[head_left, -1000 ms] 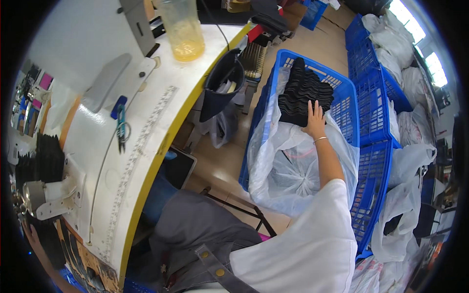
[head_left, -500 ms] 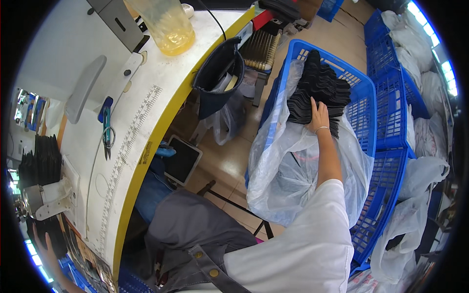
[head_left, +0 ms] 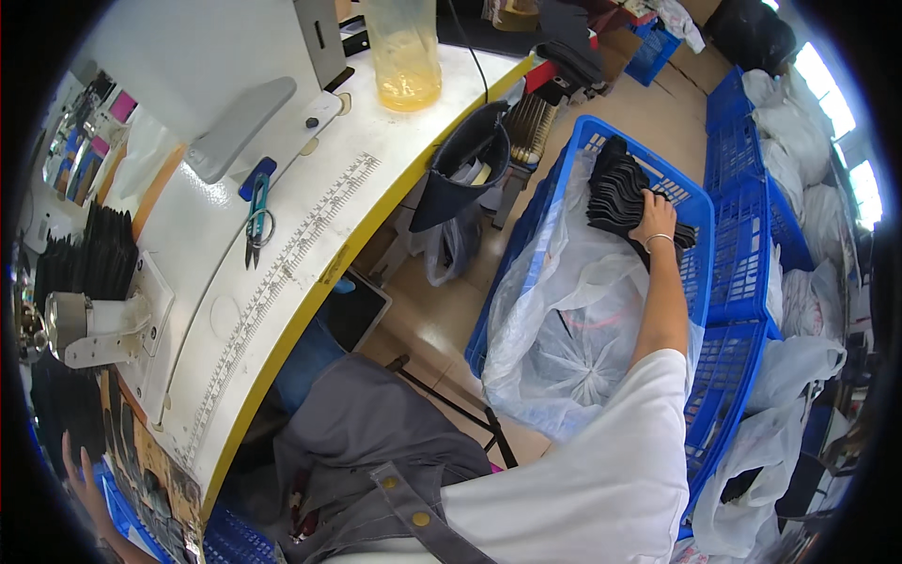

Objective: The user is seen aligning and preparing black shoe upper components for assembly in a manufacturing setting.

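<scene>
In the blue crate (head_left: 697,150) to my right lies a stack of thin black wavy-edged pieces (head_left: 615,193). My right hand (head_left: 655,218) is closed over the near right end of this stack, fingers bent across the pieces. Beneath and in front of it, a clear plastic bag (head_left: 587,348) lines the crate. At the far left edge, my left hand (head_left: 86,484) is empty, its fingers apart. It hangs beside the worktable, below some dark material (head_left: 66,385). More black pieces (head_left: 89,254) stand bunched behind the machine's metal arm (head_left: 99,324).
Teal thread snips (head_left: 256,226) lie on the white, yellow-edged worktable (head_left: 310,226) near a printed ruler scale. A bottle of yellowish liquid (head_left: 409,70) stands farther back. A dark pouch (head_left: 465,174) hangs at the table edge. More blue crates (head_left: 742,244) and stuffed plastic bags (head_left: 785,376) line the right.
The view has shifted, so the table sits farther right. My right hand has moved onto the stack's right end and its fingers have bent around it. My left hand has dropped lower, away from the dark material.
</scene>
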{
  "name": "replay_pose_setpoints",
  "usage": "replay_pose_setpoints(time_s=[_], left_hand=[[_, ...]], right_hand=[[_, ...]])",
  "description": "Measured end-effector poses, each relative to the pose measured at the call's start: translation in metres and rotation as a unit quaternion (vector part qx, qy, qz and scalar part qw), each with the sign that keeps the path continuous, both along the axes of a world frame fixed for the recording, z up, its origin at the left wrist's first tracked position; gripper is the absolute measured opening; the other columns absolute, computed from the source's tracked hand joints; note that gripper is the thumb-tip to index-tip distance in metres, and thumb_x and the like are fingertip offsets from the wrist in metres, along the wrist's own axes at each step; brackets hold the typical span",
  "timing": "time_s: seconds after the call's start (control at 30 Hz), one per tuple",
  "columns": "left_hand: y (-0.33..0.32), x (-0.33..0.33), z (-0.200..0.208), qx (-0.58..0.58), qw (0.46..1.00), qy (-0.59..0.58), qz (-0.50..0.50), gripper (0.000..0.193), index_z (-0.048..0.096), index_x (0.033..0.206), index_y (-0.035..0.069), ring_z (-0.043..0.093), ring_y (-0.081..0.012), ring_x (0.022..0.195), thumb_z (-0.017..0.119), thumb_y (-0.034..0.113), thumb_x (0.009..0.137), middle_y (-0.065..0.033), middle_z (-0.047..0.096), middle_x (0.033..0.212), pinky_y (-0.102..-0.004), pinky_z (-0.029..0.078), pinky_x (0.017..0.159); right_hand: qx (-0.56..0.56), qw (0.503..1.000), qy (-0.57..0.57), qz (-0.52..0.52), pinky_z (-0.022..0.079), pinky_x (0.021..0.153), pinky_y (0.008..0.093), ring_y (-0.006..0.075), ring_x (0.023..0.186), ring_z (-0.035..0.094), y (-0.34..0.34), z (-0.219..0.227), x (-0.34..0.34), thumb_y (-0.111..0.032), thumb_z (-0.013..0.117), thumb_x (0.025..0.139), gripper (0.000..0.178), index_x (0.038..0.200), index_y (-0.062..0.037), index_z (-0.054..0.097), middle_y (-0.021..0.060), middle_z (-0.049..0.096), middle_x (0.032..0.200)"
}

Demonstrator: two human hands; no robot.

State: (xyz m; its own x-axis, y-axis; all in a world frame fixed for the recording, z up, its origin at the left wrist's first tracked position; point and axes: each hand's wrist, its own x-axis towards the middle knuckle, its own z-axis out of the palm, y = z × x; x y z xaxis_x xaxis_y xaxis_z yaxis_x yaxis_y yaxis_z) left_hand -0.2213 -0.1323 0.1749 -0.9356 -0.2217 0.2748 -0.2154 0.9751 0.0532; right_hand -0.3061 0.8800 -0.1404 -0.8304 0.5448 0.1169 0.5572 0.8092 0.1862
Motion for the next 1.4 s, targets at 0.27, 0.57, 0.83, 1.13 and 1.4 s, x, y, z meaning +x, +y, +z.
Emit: replay_pose_setpoints(time_s=[0.27,0.57,0.83,1.13,1.4], left_hand=[[0.0,0.034,-0.018,0.072,0.997,0.018,0.003,0.045,0.044,0.137,0.007,0.038,-0.0252,0.133,0.048,0.027,0.098,-0.0114,0.042,0.143,-0.0381,0.024,0.112],[0.068,0.05,-0.034,0.124,0.985,0.074,-0.093,0.043,0.043,0.138,0.003,0.039,-0.0229,0.131,0.047,0.013,0.096,-0.012,0.043,0.142,-0.0342,0.027,0.109],[0.177,0.067,-0.059,0.227,0.958,0.078,-0.158,0.027,0.064,0.104,0.001,0.059,-0.0298,0.11,0.064,0.002,0.077,-0.0143,0.065,0.109,-0.0406,0.037,0.103],[0.103,0.126,-0.052,0.152,0.973,0.173,0.002,0.008,0.064,0.082,0.003,0.061,-0.025,0.079,0.069,0.006,0.076,-0.0077,0.066,0.081,-0.0364,0.046,0.08],[0.055,0.026,-0.067,0.064,0.975,0.131,-0.167,0.02,0.06,0.081,0.005,0.058,-0.0245,0.073,0.071,0.021,0.076,-0.0062,0.059,0.073,-0.0363,0.044,0.07]], right_hand=[[-0.087,0.956,0.225,-0.166,0.04,0.1,0.0429,0.0381,0.115,0.049,0.028,0.054,0.058,-0.028,0.086,0.05,0.099,0.135,-0.0109,0.038,0.0222,0.051,0.123],[-0.328,0.894,0.285,0.113,0.04,0.099,0.0336,0.0265,0.113,0.052,-0.098,0.173,0.076,-0.016,0.083,0.055,0.09,0.132,-0.0018,0.039,0.018,0.055,0.12],[-0.292,0.667,-0.164,0.666,0.037,0.101,0.0375,0.0337,0.116,0.049,-0.394,0.322,-0.021,-0.018,0.08,0.047,0.091,0.128,-0.0034,0.043,0.0155,0.051,0.12],[-0.183,0.438,-0.657,0.586,0.041,0.099,0.0348,0.0265,0.119,0.05,-0.678,0.315,-0.116,-0.036,0.088,0.057,0.103,0.136,0.0036,0.036,0.0201,0.05,0.129],[-0.111,0.475,-0.53,0.693,0.033,0.108,0.0369,0.0308,0.128,0.043,-0.695,0.321,-0.125,-0.045,0.085,0.058,0.105,0.141,-0.0061,0.034,0.0172,0.045,0.138]])
